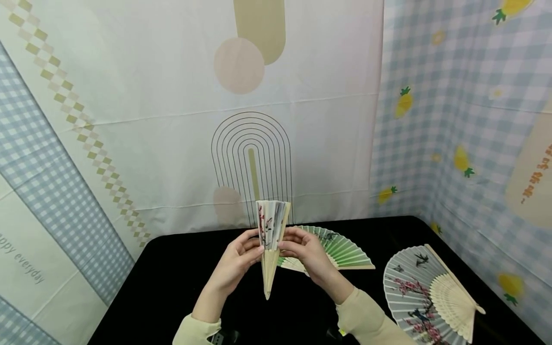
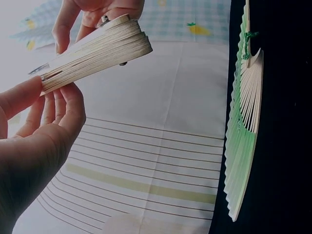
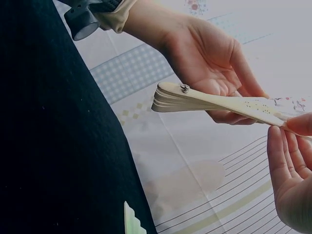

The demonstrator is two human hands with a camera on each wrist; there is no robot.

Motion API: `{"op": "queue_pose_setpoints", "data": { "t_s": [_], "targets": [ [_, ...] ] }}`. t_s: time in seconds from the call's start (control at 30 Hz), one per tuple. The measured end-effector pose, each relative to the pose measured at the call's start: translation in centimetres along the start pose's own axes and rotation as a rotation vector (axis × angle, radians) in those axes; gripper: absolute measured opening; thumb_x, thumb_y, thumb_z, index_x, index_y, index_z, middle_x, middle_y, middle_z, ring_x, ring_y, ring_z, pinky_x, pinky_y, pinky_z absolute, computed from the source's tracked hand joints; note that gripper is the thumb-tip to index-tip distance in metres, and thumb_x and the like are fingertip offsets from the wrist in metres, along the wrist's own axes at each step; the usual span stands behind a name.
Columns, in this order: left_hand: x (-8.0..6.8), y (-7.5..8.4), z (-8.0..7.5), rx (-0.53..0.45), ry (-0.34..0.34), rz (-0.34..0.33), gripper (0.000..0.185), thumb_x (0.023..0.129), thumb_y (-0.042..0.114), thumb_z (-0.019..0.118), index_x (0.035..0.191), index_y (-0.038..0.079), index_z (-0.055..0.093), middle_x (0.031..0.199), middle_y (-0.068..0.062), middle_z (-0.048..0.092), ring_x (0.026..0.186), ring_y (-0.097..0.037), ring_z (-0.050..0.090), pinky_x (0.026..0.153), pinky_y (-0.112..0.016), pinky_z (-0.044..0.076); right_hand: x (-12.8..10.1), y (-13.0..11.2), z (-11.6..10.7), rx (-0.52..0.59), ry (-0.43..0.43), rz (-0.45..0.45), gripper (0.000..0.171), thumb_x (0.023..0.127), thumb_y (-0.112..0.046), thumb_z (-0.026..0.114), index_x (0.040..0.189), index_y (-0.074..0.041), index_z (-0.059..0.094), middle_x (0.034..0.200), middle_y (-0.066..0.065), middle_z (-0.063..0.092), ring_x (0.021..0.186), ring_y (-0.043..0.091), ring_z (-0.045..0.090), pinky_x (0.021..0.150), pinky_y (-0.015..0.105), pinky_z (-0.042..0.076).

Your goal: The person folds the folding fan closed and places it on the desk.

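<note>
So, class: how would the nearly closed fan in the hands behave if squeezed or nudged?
The folding fan probably feels light: fingertips alone hold it. Its thin slats likely flex and could snap. Riveted at one end, it may splay open.

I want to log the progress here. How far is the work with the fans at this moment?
Already spread: a green fan and a grey fan lie fully open on the black table. In hand: the left hand and right hand pinch a third fan from either side, held upright above the table, opened only a little. Left, judging by the others: this fan is neither fully open nor laid down.
</note>
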State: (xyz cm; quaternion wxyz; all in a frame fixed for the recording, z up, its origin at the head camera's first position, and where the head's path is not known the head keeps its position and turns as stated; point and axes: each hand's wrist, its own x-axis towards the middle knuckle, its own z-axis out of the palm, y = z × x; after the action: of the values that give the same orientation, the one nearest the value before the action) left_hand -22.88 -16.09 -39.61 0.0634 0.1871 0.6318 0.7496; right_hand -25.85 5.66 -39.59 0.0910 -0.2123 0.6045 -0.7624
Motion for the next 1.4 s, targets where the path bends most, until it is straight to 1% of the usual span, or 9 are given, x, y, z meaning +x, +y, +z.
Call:
{"op": "queue_pose_setpoints", "data": {
  "t_s": [0.2, 0.43, 0.57, 0.7, 0.83, 0.97, 1.1, 1.23, 1.4],
  "targets": [
    [-0.13, -0.34, 0.03, -0.003, 0.023, 0.014, 0.053, 0.103, 0.006, 0.056, 0.149, -0.009, 0.035, 0.128, -0.012, 0.061, 0.112, -0.018, 0.062, 0.092, -0.031, 0.053, 0.01, 0.1, 0.28, 0.001, 0.011, 0.004, 0.039, 0.093, -0.004, 0.069, 0.128, 0.01, 0.058, 0.103, 0.007, 0.069, 0.089, 0.018, 0.069, 0.086, 0.045, 0.059],
    [-0.41, -0.29, 0.36, -0.005, 0.046, -0.022, 0.05, 0.103, 0.009, 0.057, 0.149, -0.007, 0.041, 0.131, -0.012, 0.06, 0.114, -0.018, 0.061, 0.093, -0.031, 0.053, -0.2, 0.44, 0.49, 0.01, 0.017, 0.001, 0.04, 0.092, -0.003, 0.07, 0.128, 0.011, 0.058, 0.102, 0.007, 0.07, 0.089, 0.018, 0.07, 0.08, 0.035, 0.06],
    [-0.51, -0.1, 0.3, -0.018, 0.027, 0.009, 0.05, 0.103, 0.008, 0.056, 0.148, -0.008, 0.04, 0.131, -0.01, 0.06, 0.114, -0.017, 0.06, 0.094, -0.031, 0.053, -0.11, 0.42, 0.48, 0.009, 0.021, -0.002, 0.04, 0.092, -0.003, 0.069, 0.128, 0.011, 0.058, 0.103, 0.007, 0.07, 0.089, 0.018, 0.07, 0.082, 0.039, 0.06],
    [-0.31, 0.03, 0.02, -0.015, 0.033, 0.041, 0.049, 0.103, 0.006, 0.056, 0.146, -0.01, 0.041, 0.13, -0.01, 0.06, 0.114, -0.017, 0.06, 0.094, -0.03, 0.053, 0.17, 0.07, 0.56, 0.006, 0.018, 0.001, 0.039, 0.093, -0.005, 0.07, 0.127, 0.009, 0.059, 0.103, 0.007, 0.07, 0.09, 0.018, 0.069, 0.086, 0.046, 0.059],
    [-0.29, 0.03, -0.14, -0.014, 0.041, 0.044, 0.048, 0.103, 0.005, 0.056, 0.146, -0.011, 0.04, 0.13, -0.011, 0.06, 0.114, -0.017, 0.06, 0.094, -0.03, 0.052, 0.23, -0.18, 0.69, 0.015, 0.015, 0.016, 0.038, 0.093, -0.005, 0.069, 0.127, 0.009, 0.059, 0.102, 0.005, 0.069, 0.089, 0.017, 0.069, 0.087, 0.046, 0.059],
    [-0.25, 0.17, -0.16, -0.003, 0.019, 0.036, 0.049, 0.104, 0.006, 0.055, 0.147, -0.01, 0.037, 0.135, -0.013, 0.057, 0.117, -0.017, 0.059, 0.096, -0.031, 0.052, 0.23, -0.24, 0.69, 0.018, 0.018, 0.028, 0.039, 0.093, -0.005, 0.069, 0.128, 0.009, 0.059, 0.101, 0.005, 0.069, 0.089, 0.017, 0.069, 0.085, 0.042, 0.059],
    [-0.03, 0.45, 0.01, 0.04, -0.003, 0.025, 0.049, 0.106, 0.009, 0.052, 0.149, -0.008, 0.036, 0.139, -0.019, 0.053, 0.12, -0.019, 0.058, 0.098, -0.034, 0.05, 0.31, -0.23, 0.68, 0.016, 0.017, 0.032, 0.041, 0.092, -0.007, 0.071, 0.129, 0.006, 0.06, 0.103, 0.005, 0.07, 0.091, 0.018, 0.069, 0.087, 0.045, 0.059],
    [0.01, 0.57, 0.4, 0.118, 0.009, 0.014, 0.047, 0.106, 0.011, 0.052, 0.149, -0.005, 0.039, 0.14, -0.022, 0.052, 0.12, -0.019, 0.057, 0.098, -0.034, 0.05, 0.3, -0.05, 0.71, 0.014, 0.015, 0.038, 0.04, 0.093, -0.007, 0.071, 0.129, 0.006, 0.06, 0.103, 0.005, 0.069, 0.091, 0.018, 0.068, 0.088, 0.047, 0.058],
    [-0.25, 0.37, 0.65, 0.149, 0.033, -0.001, 0.046, 0.106, 0.012, 0.053, 0.148, -0.004, 0.042, 0.141, -0.021, 0.052, 0.121, -0.021, 0.057, 0.096, -0.032, 0.05, 0.24, 0.34, 0.69, 0.004, 0.022, 0.04, 0.038, 0.093, -0.006, 0.071, 0.127, 0.007, 0.061, 0.102, 0.005, 0.069, 0.091, 0.018, 0.068, 0.083, 0.04, 0.06]
  ]
}}
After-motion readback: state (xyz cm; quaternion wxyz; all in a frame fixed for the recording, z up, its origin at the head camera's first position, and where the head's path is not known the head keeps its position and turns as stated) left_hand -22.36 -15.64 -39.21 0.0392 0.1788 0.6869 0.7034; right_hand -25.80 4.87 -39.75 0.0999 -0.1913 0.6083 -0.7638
